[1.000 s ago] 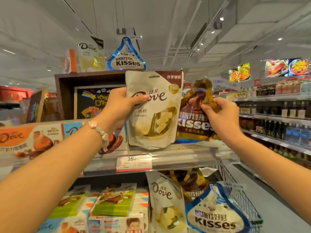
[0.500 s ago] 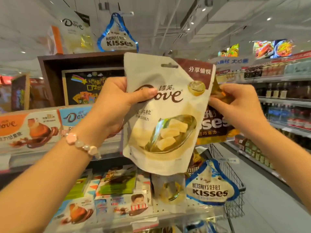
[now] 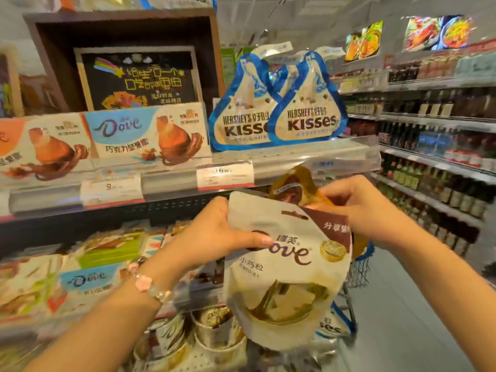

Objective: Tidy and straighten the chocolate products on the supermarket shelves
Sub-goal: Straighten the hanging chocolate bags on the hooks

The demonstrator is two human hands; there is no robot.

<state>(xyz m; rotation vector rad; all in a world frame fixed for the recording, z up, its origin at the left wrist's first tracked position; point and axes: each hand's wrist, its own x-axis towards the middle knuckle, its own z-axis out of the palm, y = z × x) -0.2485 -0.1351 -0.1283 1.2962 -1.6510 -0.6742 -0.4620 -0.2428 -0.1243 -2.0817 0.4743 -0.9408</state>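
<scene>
In front of the lower shelves, the cream Dove pouch (image 3: pixel 284 267) hangs in mid-air, the left hand (image 3: pixel 214 237) gripping its top-left edge, thumb across the logo. Tucked just behind it, a gold Kisses bag (image 3: pixel 292 183) is pinched at the top by the right hand (image 3: pixel 357 208). Both packs are off the shelf, so this looks like the re-siting step. Above, two blue Kisses bags (image 3: pixel 276 114) lean together beside Dove boxes (image 3: pixel 145 132). Next, each pack needs its matching row, set upright and facing out.

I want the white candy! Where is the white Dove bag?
In the head view, low and centre: the white Dove bag is held by the left hand, below the blue Kisses bags.
</scene>
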